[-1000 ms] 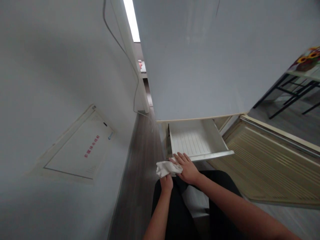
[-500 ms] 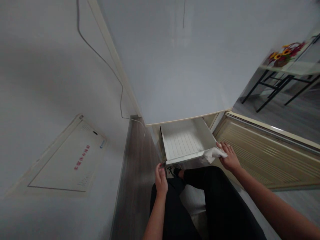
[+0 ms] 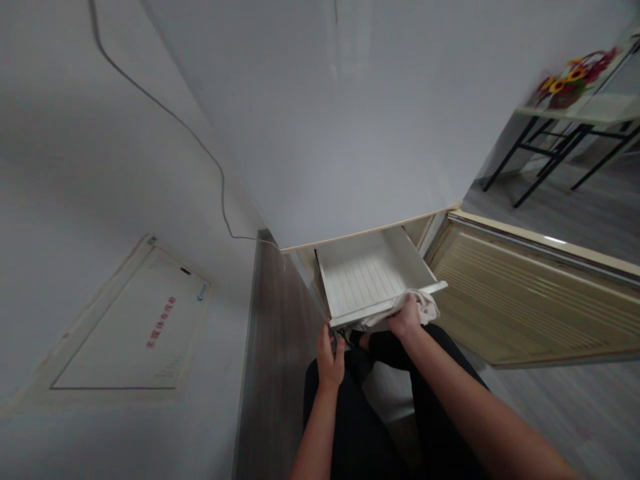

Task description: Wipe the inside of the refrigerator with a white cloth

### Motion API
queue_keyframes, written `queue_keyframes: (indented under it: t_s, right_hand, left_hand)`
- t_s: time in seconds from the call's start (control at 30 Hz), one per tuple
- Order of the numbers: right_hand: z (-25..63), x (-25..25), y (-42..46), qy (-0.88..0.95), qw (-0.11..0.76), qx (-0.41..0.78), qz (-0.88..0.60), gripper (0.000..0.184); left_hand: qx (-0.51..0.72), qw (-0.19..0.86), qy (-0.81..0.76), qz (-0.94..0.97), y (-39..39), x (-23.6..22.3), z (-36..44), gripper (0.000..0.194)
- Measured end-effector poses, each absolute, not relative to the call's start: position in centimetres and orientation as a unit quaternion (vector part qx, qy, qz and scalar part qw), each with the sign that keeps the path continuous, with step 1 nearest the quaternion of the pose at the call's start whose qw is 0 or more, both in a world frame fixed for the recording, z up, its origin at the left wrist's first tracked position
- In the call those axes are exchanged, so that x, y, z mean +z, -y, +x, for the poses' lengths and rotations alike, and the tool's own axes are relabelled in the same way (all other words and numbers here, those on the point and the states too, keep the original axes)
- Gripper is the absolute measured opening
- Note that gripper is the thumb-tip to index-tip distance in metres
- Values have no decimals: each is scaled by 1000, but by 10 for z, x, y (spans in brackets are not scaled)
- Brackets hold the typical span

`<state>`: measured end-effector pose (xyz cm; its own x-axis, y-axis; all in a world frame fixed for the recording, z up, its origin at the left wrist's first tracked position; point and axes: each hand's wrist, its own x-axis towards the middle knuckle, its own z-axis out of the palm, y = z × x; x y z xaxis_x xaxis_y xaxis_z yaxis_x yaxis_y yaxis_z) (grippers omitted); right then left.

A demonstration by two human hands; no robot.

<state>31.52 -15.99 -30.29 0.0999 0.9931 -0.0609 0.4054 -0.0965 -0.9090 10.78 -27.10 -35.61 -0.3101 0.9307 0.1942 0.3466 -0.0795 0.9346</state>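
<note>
While the right hand (image 3: 406,317) clenches a crumpled white cloth (image 3: 425,307) on the white ribbed plastic drawer (image 3: 367,277), left-hand fingers (image 3: 327,337) gripping its corner risk pinching.

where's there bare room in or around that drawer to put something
The ribbed floor of the drawer is bare between its side walls. Its front edge is crowded: the right hand presses a cloth there and the left hand is at the left corner.

Home: fridge (image 3: 350,133) with pulled-out drawer (image 3: 370,277), flower table (image 3: 575,110).
</note>
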Motion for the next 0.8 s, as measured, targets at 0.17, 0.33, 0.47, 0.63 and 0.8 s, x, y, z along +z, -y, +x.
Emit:
queue_keyframes:
  t_s: [0.17, 0.33, 0.47, 0.63, 0.8]
  right_hand:
    - [221, -308, 212, 460, 380, 615, -515, 100]
    - [172, -318, 243, 377, 345, 681, -524, 95]
    - [222, -337, 237, 522, 305, 520, -603, 71]
    - [322, -380, 248, 789, -92, 244, -556, 54]
    - [319, -411, 256, 806, -196, 203, -520, 72]
  left_hand:
    - [538, 266, -630, 493, 267, -358, 107, 67]
    - [550, 290, -623, 474, 271, -357, 99, 67]
    - [562, 299, -632, 443, 270, -356, 100, 66]
    - [566, 301, -655, 400, 264, -356, 103, 62]
    - [561, 302, -680, 363, 262, -355, 99, 62]
